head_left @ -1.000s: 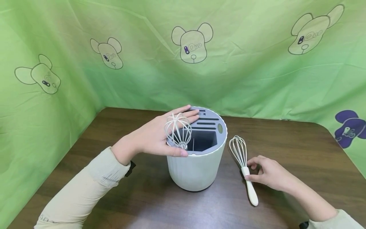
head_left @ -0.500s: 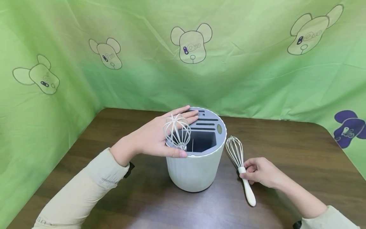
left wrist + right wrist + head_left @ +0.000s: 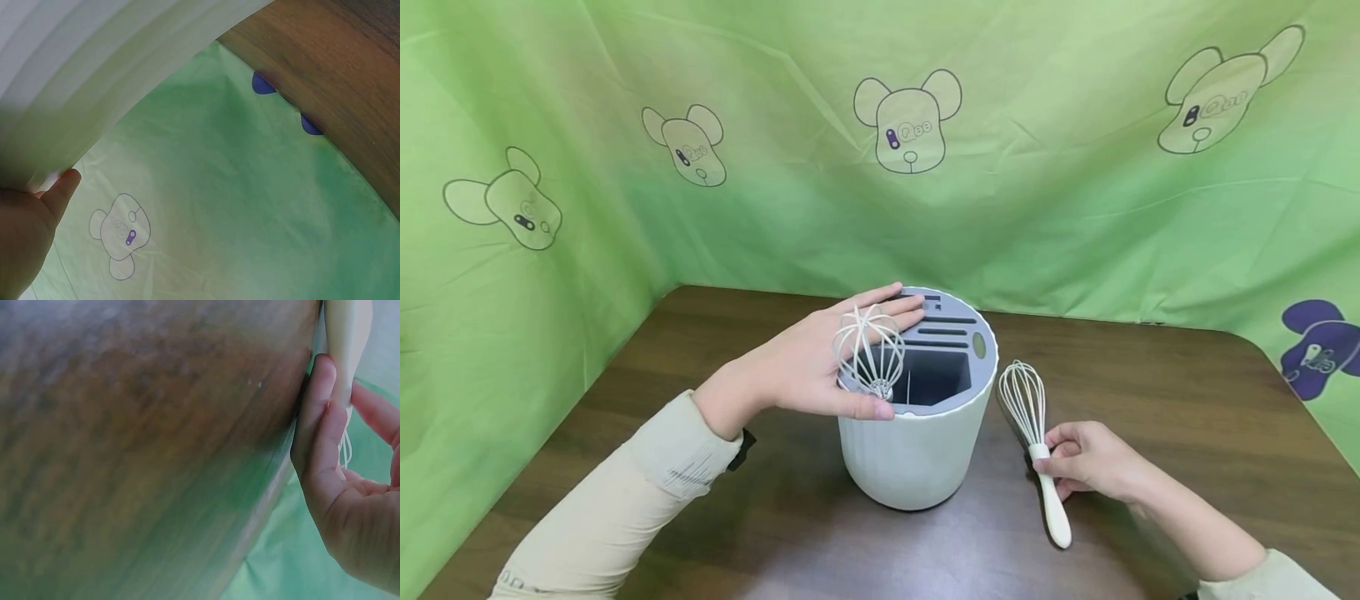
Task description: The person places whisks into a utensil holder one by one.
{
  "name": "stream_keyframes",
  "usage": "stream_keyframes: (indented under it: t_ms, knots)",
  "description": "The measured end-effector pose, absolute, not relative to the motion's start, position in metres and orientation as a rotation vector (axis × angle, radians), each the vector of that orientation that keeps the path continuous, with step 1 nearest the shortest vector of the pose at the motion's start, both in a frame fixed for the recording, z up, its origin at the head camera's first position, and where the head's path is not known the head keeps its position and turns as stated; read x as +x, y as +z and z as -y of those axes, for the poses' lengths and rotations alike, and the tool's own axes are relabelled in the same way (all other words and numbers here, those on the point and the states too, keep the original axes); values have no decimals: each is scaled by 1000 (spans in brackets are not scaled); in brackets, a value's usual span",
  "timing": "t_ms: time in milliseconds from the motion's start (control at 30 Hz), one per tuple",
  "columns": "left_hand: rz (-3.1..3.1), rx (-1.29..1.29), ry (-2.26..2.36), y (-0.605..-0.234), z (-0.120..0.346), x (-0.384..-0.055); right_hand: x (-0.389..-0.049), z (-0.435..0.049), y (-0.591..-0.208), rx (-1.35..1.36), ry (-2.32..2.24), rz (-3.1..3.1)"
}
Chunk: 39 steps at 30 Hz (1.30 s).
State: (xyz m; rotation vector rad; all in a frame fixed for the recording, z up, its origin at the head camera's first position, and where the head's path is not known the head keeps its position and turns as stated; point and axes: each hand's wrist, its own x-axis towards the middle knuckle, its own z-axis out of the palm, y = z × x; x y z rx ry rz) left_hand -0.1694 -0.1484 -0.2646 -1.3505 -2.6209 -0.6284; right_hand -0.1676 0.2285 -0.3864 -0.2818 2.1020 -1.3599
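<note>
A white ribbed utensil holder (image 3: 917,462) with a grey slotted lid (image 3: 958,367) stands upright on the table. My left hand (image 3: 808,367) rests across the left side of its top, fingers spread straight over the lid and thumb along the front rim. From the holder's opening rises one white whisk (image 3: 868,350), wires upward, in front of that hand; its handle is hidden inside. To the right of the holder, my right hand (image 3: 1093,462) pinches a second white whisk (image 3: 1055,508) near the top of its handle. That whisk's wires point away from me, close over the table.
The dark wooden table (image 3: 760,533) has a curved far right corner. Green cloth (image 3: 1045,208) printed with bear-like heads hangs behind and at both sides. A dark band (image 3: 741,450) sits at my left cuff.
My right hand has closed its fingers further round the second whisk's handle, and that whisk has shifted slightly left. The left hand stays in place on the holder.
</note>
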Motion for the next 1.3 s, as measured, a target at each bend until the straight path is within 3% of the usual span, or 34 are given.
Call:
stream_keyframes:
  t_ms: [1300]
  knots:
    - [2645, -1329, -614, -262, 147, -167, -171, -216, -363, -354, -1531, -2060]
